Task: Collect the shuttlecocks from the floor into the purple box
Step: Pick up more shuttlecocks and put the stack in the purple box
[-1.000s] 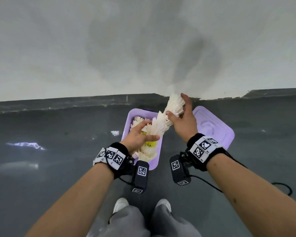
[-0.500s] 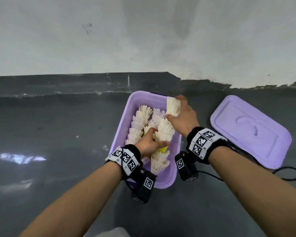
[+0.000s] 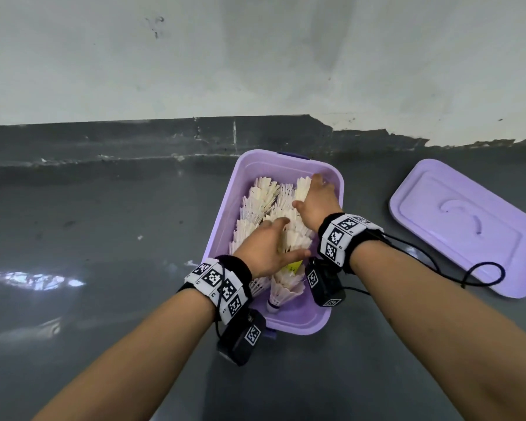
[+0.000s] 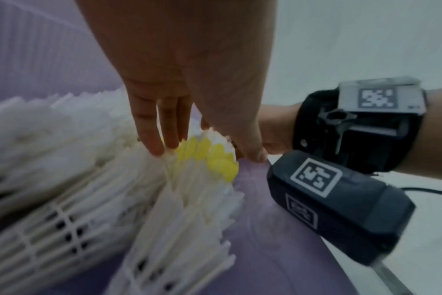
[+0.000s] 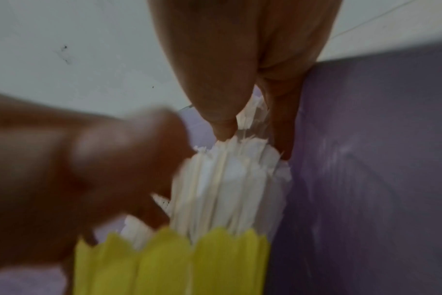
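Observation:
The purple box [image 3: 298, 317] stands open on the dark floor near the wall. Several rows of white shuttlecocks [image 3: 255, 205] lie inside it. A long nested stack of shuttlecocks [image 3: 298, 235] lies along the box's right side, with one yellow-feathered shuttlecock [image 4: 215, 159] in it. My right hand [image 3: 305, 191] pinches the far end of the stack between thumb and fingers [image 5: 222, 127]. My left hand [image 3: 292, 238] is spread over the near part, its straight fingers [image 4: 159, 143] touching the feathers and its thumb on the other side. The yellow feathers [image 5: 177, 259] also fill the bottom of the right wrist view.
The purple lid [image 3: 465, 226] lies flat on the floor to the right of the box, with a black cable [image 3: 483, 275] looping over its near edge. A grey wall with a dark skirting [image 3: 164, 138] runs just behind the box. Bare floor lies to the left.
Both hands have lowered the stack of shuttlecocks from above the box down into its right side. The left hand's fingers have spread out over it.

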